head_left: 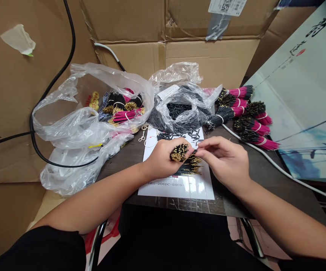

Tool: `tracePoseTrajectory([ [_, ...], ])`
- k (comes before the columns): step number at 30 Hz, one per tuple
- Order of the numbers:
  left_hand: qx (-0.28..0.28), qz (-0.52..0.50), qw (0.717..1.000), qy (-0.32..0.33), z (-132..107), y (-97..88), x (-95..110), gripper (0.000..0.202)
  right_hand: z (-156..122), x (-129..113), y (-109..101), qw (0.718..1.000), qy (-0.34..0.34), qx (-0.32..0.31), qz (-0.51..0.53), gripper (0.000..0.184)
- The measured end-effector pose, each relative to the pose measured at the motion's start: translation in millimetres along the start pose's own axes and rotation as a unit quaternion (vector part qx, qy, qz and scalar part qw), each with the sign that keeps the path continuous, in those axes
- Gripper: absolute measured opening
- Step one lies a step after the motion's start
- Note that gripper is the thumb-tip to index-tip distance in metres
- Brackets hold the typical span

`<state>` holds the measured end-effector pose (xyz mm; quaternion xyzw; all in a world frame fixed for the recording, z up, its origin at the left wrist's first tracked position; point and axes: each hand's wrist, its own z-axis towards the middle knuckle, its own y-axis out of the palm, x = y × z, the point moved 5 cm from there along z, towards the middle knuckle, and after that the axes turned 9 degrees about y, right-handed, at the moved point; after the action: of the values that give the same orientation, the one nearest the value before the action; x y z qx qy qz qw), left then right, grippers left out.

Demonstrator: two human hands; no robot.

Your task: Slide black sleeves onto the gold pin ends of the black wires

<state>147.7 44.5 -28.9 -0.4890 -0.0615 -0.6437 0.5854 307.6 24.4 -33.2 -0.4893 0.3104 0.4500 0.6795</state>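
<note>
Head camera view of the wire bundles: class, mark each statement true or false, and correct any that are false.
1. The left hand grips a bundle of gold-tipped black wires. True.
2. The right hand lies flat, away from the wires. False: its fingers reach in at the wires beside the left hand.
3. Pink-sleeved wire bundles lie to the right of the printed sheet. True.
4. The clear plastic bag on the left holds no pink-sleeved wires. False: a pink-sleeved, gold-tipped bundle lies in it.
</note>
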Motion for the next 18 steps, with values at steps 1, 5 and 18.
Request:
tracePoseTrajectory([
  [1, 0.005, 0.004, 1.000, -0.004, 0, -0.7, 0, 0.003, 0, 2, 1, 1.000, 0.013, -0.003, 0.007, 0.016],
  [5, 0.026, 0.019, 0.999, -0.005, 0, -3.1, 0, 0.002, -1, 4, 7, 0.999, 0.024, -0.040, 0.009, 0.008],
  [18, -0.010, 0.049, 0.998, -0.030, -3, 1.5, -8, 0.009, -10, -34, -2, 0.983, -0.169, -0.003, -0.068, 0.026],
])
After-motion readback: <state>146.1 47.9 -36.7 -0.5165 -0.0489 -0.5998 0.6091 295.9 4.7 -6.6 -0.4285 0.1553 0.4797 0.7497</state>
